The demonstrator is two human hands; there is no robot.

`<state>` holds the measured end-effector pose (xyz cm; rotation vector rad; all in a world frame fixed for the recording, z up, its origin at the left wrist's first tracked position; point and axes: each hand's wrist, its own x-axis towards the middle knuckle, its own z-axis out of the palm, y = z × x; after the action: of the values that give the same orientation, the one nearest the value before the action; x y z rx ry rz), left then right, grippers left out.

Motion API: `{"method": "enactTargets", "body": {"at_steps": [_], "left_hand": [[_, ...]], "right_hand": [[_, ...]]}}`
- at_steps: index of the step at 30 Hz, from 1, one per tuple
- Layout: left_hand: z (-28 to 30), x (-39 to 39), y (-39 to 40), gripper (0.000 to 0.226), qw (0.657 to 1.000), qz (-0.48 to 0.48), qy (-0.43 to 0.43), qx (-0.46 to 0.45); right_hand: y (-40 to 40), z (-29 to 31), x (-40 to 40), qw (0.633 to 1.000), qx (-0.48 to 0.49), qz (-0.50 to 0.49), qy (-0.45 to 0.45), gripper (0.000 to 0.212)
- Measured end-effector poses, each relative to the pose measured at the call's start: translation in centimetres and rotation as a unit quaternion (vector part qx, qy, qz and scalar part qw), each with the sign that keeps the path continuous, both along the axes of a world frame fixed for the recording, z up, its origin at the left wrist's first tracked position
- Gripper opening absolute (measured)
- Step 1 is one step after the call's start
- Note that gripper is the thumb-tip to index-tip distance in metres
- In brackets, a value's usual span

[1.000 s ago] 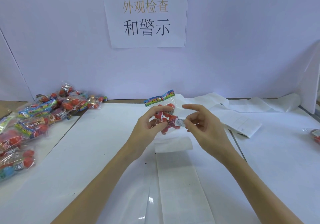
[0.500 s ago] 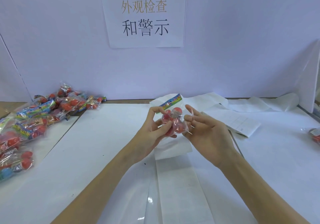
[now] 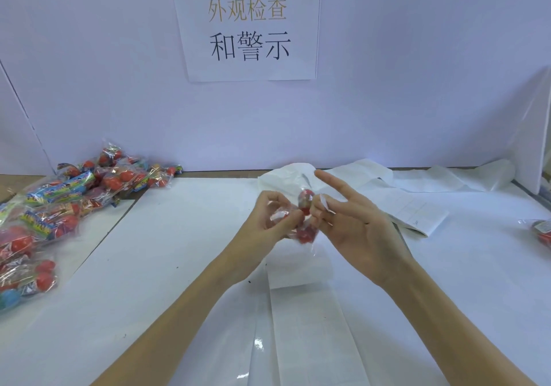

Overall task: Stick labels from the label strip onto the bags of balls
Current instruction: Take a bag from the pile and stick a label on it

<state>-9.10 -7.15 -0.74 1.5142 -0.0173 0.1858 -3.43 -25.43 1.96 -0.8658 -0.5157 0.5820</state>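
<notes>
Far to the left of the fingers, a pile of bags (image 3: 59,206) of red balls lies on the white counter (image 3: 149,266), waiting. The left hand (image 3: 265,230) has its fingers curled round one clear bag (image 3: 305,218), pinching the plastic beside a red ball and holding it up off the counter. Just right of that, the right hand (image 3: 354,230) is mostly spread, its forefinger pointing away, while its shorter fingers touch the bag's right edge; a small pale slip near them may be a label, though it is too blurred to be sure. Beyond and right of the right fingers, the label strip (image 3: 414,209) lies flat; a loose backing strip (image 3: 304,326) runs toward the viewer under both wrists. One more bag (image 3: 541,230) sits at the far right.

To do this step well, the left fingers should keep the film taut over a flat patch, and the right fingers should smooth the label from one edge across, avoiding wrinkles over the round balls.
</notes>
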Motion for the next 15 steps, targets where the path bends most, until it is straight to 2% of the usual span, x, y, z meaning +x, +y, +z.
{"method": "enactTargets", "body": {"at_steps": [2,4,6,9,12,15], "left_hand": [[0.2,0.3,0.3,0.052,0.993,0.020,-0.012,-0.118],[0.3,0.5,0.5,0.066,0.982,0.026,-0.019,-0.184],[0.2,0.7,0.6,0.068,0.984,0.017,-0.024,-0.176],[-0.1,0.7,0.6,0.052,0.989,0.003,-0.026,-0.145],[-0.1,0.7,0.4,0.046,0.988,-0.010,-0.027,-0.149],[0.0,0.7,0.3,0.052,0.990,-0.017,-0.023,-0.139]], "right_hand": [[-0.3,0.2,0.2,0.999,0.004,-0.037,-0.010,0.049],[-0.5,0.1,0.3,0.994,-0.034,-0.085,-0.064,0.048],[-0.4,-0.3,0.2,0.974,-0.107,-0.127,-0.157,0.047],[0.3,-1.2,0.1,0.919,-0.222,-0.178,-0.274,0.046],[0.8,-2.0,0.1,0.896,-0.259,-0.200,-0.300,0.050],[0.9,-2.3,0.3,0.891,-0.268,-0.212,-0.299,0.053]]}}
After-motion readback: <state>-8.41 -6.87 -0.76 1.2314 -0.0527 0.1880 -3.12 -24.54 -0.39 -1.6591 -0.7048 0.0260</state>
